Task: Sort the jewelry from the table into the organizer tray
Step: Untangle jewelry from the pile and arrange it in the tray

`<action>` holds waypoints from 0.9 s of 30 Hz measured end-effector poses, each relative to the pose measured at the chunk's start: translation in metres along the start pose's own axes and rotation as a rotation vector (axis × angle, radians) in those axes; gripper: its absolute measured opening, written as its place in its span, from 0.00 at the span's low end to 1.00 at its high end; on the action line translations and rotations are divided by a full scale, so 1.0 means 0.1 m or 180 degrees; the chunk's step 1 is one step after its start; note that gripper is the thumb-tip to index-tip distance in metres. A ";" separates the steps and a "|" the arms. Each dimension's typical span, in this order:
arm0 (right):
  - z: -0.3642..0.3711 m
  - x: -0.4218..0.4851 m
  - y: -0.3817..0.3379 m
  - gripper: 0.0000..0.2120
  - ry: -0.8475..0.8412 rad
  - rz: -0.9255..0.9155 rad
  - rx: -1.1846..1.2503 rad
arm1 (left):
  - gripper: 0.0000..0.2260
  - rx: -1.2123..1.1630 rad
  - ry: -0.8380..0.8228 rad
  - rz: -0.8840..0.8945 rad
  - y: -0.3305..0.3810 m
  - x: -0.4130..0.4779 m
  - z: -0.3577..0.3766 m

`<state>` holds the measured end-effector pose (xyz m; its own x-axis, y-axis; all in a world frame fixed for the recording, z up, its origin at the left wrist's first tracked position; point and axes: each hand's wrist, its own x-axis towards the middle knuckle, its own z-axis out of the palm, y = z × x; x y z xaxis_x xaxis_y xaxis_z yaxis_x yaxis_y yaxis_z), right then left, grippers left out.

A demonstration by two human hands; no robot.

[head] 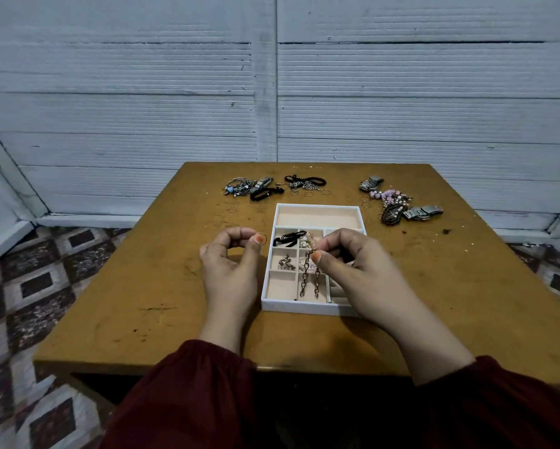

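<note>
A white organizer tray with peach compartments lies mid-table. My left hand hovers just left of it and pinches a thin gold ring between thumb and forefinger. My right hand is over the tray's right side and pinches a dark metal chain, which hangs in two strands into a front compartment. Small compartments hold a black cord piece, a silvery trinket and a pale sparkly item. The tray's right part is hidden under my right hand.
Loose jewelry lies at the table's far side: a silver and black heap, black bands with rings and a beaded pile with watches. One gold ring lies left of the tray. A patterned floor is to the left.
</note>
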<state>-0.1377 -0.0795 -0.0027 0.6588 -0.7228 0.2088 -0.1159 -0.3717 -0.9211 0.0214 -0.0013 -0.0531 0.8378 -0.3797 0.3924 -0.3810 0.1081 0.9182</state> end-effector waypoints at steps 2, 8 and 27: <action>0.01 0.00 0.02 0.04 0.0011 0.0029 -0.0113 | 0.06 0.0002 0.0000 -0.0008 0.00 0.00 0.00; 0.04 -0.02 0.05 0.03 0.0002 -0.0013 -0.0501 | 0.05 0.0003 0.0017 0.0009 0.00 0.00 0.00; 0.06 -0.04 0.06 0.04 -0.0174 -0.0002 -0.2382 | 0.07 0.0003 0.0081 0.0005 0.03 0.00 -0.01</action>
<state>-0.1365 -0.0758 -0.0110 0.6927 -0.6998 0.1748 -0.5772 -0.6831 -0.4475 0.0202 -0.0004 -0.0501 0.8468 -0.3561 0.3950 -0.3827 0.1079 0.9176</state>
